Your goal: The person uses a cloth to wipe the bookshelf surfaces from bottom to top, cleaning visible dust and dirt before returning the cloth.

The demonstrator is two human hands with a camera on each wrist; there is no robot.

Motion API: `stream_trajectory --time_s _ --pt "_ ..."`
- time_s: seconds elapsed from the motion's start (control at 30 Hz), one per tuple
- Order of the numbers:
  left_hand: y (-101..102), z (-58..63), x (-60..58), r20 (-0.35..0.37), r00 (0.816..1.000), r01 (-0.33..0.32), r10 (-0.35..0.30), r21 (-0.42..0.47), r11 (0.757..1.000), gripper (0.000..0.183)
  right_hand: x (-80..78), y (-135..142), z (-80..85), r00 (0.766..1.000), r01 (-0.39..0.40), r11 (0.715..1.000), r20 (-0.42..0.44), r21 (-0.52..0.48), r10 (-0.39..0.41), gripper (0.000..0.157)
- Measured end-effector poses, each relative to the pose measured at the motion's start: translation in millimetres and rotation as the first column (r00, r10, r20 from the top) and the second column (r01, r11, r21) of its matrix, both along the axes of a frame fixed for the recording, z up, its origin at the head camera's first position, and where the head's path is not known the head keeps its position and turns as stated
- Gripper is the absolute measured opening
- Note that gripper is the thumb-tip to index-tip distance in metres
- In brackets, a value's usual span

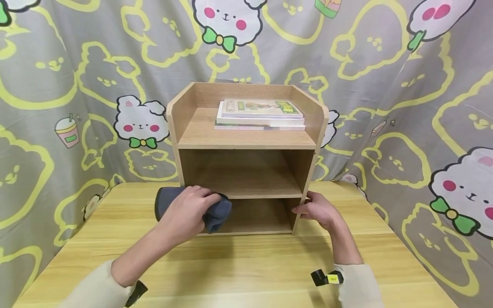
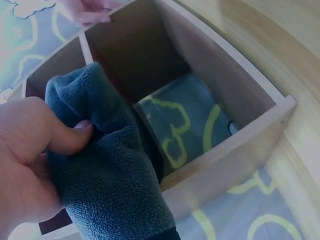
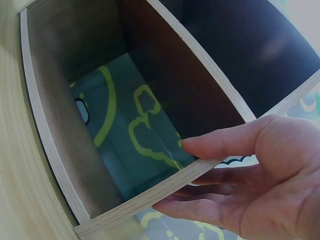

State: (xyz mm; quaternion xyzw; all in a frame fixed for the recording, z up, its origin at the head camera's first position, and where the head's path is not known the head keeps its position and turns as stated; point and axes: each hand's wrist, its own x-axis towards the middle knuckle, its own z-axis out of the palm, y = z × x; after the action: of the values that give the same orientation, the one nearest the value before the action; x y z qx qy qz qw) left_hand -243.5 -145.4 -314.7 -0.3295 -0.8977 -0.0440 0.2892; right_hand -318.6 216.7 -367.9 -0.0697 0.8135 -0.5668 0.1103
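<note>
A wooden shelf unit (image 1: 246,140) with a raised top tray and two compartments stands on the table. My left hand (image 1: 188,209) grips a folded dark blue-grey cloth (image 1: 218,212) in front of the unit's lower left side. In the left wrist view the thumb presses into the fuzzy cloth (image 2: 110,170), which overlaps the divider between compartments. At the lower right side panel (image 3: 150,200), my right hand (image 1: 320,209) holds the panel's edge, thumb on the inner side and fingers outside. Both compartments look bare in the head view.
A small stack of books (image 1: 259,114) lies on the unit's top. The light wooden table (image 1: 246,269) extends in front and to both sides. Behind and beside it hangs a grey patterned curtain (image 1: 92,171).
</note>
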Motion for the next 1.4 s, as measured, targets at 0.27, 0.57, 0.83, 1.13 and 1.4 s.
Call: stream_trajectory --time_s 0.27,0.57,0.83,1.13,1.4 --pt "-7.5 -0.4 4.2 0.035 0.998 -0.049 0.053 -0.097 0.994 0.036 -0.9 1.3 -2.4 1.0 0.0 1.0 -0.002 -0.003 0.0 0.074" --pt "-7.8 -11.9 -15.3 -0.141 0.99 0.0 -0.002 -0.015 1.0 0.033 -1.1 1.4 -1.0 1.0 0.004 1.0 -0.015 0.004 -0.004 0.071" --pt "-11.6 -25.2 -26.2 -0.244 0.966 0.085 -0.079 0.015 0.996 0.034 -1.5 1.7 -1.8 1.0 0.015 1.0 -0.017 0.021 -0.014 0.071" --pt "6.4 -31.7 -30.3 -0.254 0.962 0.113 -0.101 0.034 0.993 0.035 -2.7 1.1 -1.8 1.0 0.016 0.999 -0.017 0.031 -0.015 0.068" --pt "66.8 -27.4 -43.8 -0.248 0.956 0.168 -0.158 0.021 0.986 0.043 -2.2 2.0 -0.8 1.0 0.01 1.0 -0.006 0.009 -0.01 0.073"
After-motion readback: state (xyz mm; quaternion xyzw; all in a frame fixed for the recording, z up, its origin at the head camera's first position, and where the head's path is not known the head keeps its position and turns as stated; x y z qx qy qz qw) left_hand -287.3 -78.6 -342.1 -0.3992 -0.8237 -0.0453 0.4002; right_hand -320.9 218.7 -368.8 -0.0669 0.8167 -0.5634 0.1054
